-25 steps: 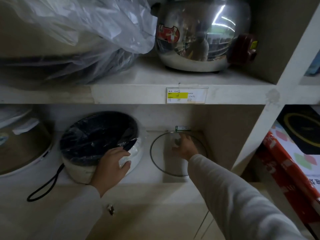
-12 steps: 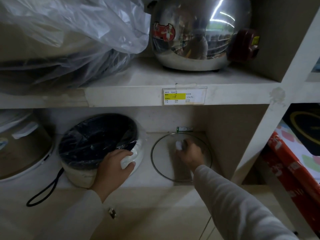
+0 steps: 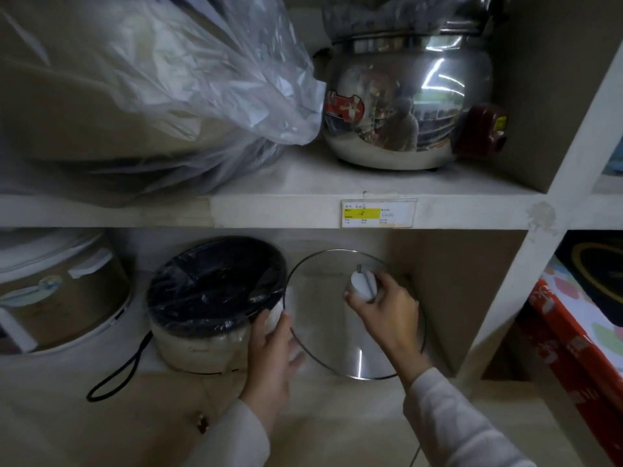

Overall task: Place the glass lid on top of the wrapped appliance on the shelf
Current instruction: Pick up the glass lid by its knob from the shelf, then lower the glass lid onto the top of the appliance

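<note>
A round glass lid (image 3: 323, 332) with a metal rim and a white knob is tilted up off the lower shelf, its face toward me. My right hand (image 3: 384, 311) grips the white knob. Left of it stands the wrapped appliance (image 3: 209, 305), a white cooker with a dark top under clear plastic film. My left hand (image 3: 273, 352) rests against the cooker's right side, its fingers curled on the plastic at the lid's left rim.
A black power cord (image 3: 118, 375) loops off the cooker to the left. Another cooker (image 3: 57, 291) stands at far left. On the shelf above sit a steel pot (image 3: 404, 106) and a plastic-bagged item (image 3: 151, 89). A shelf post (image 3: 526, 281) rises right; red boxes (image 3: 580, 342) beyond.
My right hand closed on the knob and lifted the lid from lying flat to a tilted, raised position, nearer to me. My left hand slid along the cooker's right side.
</note>
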